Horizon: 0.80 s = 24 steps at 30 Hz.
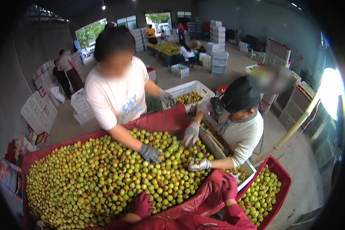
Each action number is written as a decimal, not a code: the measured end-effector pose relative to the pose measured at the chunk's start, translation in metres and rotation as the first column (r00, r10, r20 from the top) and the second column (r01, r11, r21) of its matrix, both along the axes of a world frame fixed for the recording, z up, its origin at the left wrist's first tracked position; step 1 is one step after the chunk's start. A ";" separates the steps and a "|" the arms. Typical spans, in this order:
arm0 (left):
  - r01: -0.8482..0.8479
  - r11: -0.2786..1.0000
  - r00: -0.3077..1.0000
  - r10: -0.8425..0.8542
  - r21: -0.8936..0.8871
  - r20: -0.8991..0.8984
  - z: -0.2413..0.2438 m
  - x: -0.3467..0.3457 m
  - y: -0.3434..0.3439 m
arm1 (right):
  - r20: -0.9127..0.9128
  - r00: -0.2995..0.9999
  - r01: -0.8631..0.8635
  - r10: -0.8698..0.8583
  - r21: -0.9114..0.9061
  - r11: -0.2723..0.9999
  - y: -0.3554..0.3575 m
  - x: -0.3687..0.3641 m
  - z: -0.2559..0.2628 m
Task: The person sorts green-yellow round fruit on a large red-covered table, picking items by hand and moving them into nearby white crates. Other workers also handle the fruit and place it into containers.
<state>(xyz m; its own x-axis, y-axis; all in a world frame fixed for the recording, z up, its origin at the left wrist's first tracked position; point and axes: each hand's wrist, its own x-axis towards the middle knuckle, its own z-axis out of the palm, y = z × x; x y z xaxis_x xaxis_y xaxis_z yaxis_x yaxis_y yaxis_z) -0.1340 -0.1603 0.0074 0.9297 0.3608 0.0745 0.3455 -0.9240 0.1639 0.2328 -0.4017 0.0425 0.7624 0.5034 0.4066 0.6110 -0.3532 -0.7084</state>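
Note:
A wide heap of green-yellow jujube-like fruits (103,172) fills a bin lined with red sheeting (158,118). My left hand (143,205), in a dark pink glove, rests on the fruits near the bin's front edge; whether it grips any is hidden. My right hand (229,187), gloved alike, lies on the red sheeting at the bin's right corner, its fingers partly hidden. Just beyond that hand is a white box (250,172) with a few fruits in it. A red crate (286,184) full of larger green fruits stands to the right.
Across the bin, a co-worker's dark gloved hand (150,153) touches the fruits. Another co-worker's pale gloved hands (199,164) work at the right end. A white crate (202,86) holds brownish fruits behind. A lamp (330,92) on a pole stands at the right.

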 end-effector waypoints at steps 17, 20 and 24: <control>-0.583 0.812 0.810 0.583 0.010 -0.057 -0.014 -0.074 -0.029 | -0.358 0.693 -0.611 0.626 -0.753 0.246 0.169 -0.136 -0.058; -0.571 0.817 0.816 0.576 0.075 -0.053 -0.007 -0.062 -0.026 | -0.269 0.722 -0.551 0.638 -0.780 0.295 0.176 -0.120 -0.070; -0.559 0.828 0.827 0.560 0.043 -0.039 -0.008 -0.057 -0.020 | -0.255 0.728 -0.531 0.636 -0.797 0.288 0.197 -0.105 -0.068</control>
<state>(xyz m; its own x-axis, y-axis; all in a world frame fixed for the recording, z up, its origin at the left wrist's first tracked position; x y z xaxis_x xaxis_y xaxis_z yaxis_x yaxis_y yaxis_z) -0.1906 -0.1807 -0.0007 0.5717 0.8187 0.0532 0.8115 -0.5739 0.1102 0.1279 -0.2043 -0.0256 0.1118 0.9208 -0.3737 0.9396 -0.2203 -0.2618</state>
